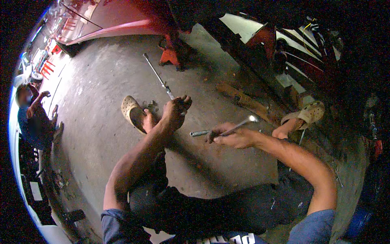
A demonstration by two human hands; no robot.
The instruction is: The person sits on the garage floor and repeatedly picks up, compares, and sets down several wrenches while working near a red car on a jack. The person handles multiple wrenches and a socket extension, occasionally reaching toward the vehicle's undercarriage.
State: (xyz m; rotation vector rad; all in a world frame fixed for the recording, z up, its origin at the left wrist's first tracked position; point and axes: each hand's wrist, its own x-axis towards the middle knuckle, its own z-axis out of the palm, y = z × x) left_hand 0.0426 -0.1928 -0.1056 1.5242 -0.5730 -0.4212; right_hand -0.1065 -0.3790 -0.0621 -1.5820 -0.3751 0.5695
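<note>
My left hand [176,112] is closed around the near end of a long, thin steel socket extension bar [155,74]. The bar slants away to the far left over the floor, with a joint-like thickening partway along. Closer to me and to the right, my right hand [235,136] has its fingers wrapped round a metal tool. This tool's dark shaft [239,125] rises to a shiny end, while a ribbed, socket-like end [199,133] sticks out to the left past the fingers. Whether these are one piece is hidden by the hand.
A red jack stand [170,56] is under the red car body [122,20] ahead. Brown wood [243,101] lies near dark metal parts at right. My clogs [132,112] rest on the concrete floor [93,101]. Another person [36,114] crouches at far left.
</note>
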